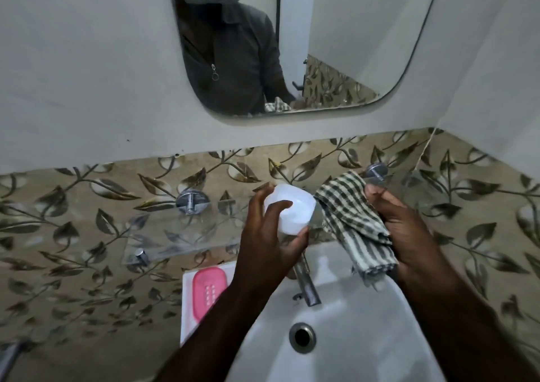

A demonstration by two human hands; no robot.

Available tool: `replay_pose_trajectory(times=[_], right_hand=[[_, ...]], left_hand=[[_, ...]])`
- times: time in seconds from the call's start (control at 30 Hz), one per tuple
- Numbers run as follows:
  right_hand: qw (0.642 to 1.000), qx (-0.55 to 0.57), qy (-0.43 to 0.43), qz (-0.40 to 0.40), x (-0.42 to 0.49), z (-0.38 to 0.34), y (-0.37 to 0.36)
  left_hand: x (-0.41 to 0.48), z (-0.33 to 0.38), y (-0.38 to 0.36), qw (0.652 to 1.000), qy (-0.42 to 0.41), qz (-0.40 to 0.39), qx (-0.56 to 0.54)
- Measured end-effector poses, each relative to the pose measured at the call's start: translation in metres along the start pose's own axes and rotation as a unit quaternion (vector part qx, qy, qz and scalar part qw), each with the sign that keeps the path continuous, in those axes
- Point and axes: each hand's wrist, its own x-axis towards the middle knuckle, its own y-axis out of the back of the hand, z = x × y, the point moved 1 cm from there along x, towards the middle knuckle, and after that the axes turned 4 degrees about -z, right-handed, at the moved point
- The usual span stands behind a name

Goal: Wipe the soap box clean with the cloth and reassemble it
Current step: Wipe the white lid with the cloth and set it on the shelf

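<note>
I am gripping the white soap box half (287, 206) in my left hand (268, 250) and bunching the one checked cloth (347, 218) in my right hand (409, 235), just beside it at three o'clock. The second, pink half (209, 291) is lying at eight o'clock on the sink (365, 308) ledge. The tap (308, 286) is sitting under both hands, and a glass shelf (175, 235) is jutting out at nine o'clock.

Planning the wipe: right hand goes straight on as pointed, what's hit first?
Likely the white translucent plastic soap box shell in the left hand, via the green-checked cloth the right hand holds; depth unclear.
</note>
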Motion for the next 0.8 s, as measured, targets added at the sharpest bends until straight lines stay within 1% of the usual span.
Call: replay_pose_trajectory(times=[0.07, 0.13, 0.23, 0.33, 0.4, 0.47, 0.5, 0.57, 0.6, 0.63, 0.67, 0.73, 0.77, 0.8], right_hand=[[0.996, 0.071, -0.055, 0.018, -0.002, 0.007, 0.011], [0.992, 0.1, -0.079, 0.015, -0.005, 0.013, 0.017], [0.995, 0.069, -0.07, 0.006, -0.007, 0.022, 0.017], [0.998, -0.003, -0.036, 0.043, -0.004, 0.026, 0.018], [0.998, -0.03, -0.027, 0.048, -0.003, 0.026, 0.02], [0.998, -0.042, -0.027, 0.038, -0.004, 0.026, 0.022], [0.998, -0.046, -0.028, 0.029, -0.007, 0.025, 0.022], [0.997, -0.061, -0.036, 0.007, -0.016, 0.023, 0.02], [0.997, -0.071, -0.04, -0.008, -0.022, 0.022, 0.02], [0.996, -0.079, -0.045, -0.027, -0.029, 0.022, 0.019], [0.994, -0.084, -0.05, -0.049, -0.035, 0.024, 0.018], [0.988, -0.1, -0.076, -0.085, -0.045, 0.035, 0.017], [0.984, -0.116, -0.097, -0.096, -0.048, 0.043, 0.017], [0.978, -0.137, -0.118, -0.103, -0.049, 0.053, 0.017]], left_hand=[[0.006, 0.001, -0.012, 0.999, 0.042, -0.029, 0.021], [0.013, 0.005, -0.023, 0.995, 0.065, -0.053, 0.057], [0.023, 0.004, -0.036, 0.989, 0.048, -0.068, 0.125], [0.024, -0.001, -0.041, 0.985, 0.059, -0.109, 0.124], [0.021, -0.003, -0.039, 0.984, 0.06, -0.121, 0.117], [0.018, 0.003, -0.029, 0.988, 0.05, -0.125, 0.08], [0.015, 0.011, -0.022, 0.99, 0.054, -0.124, 0.033], [0.002, 0.029, -0.003, 0.985, 0.091, -0.102, -0.103], [-0.009, 0.038, 0.007, 0.973, 0.124, -0.085, -0.177], [-0.022, 0.046, 0.015, 0.952, 0.167, -0.071, -0.247], [-0.034, 0.052, 0.02, 0.924, 0.217, -0.065, -0.309], [-0.058, 0.051, 0.017, 0.856, 0.316, -0.076, -0.402], [-0.067, 0.045, 0.014, 0.822, 0.353, -0.092, -0.437], [-0.074, 0.037, 0.011, 0.795, 0.379, -0.109, -0.461]])
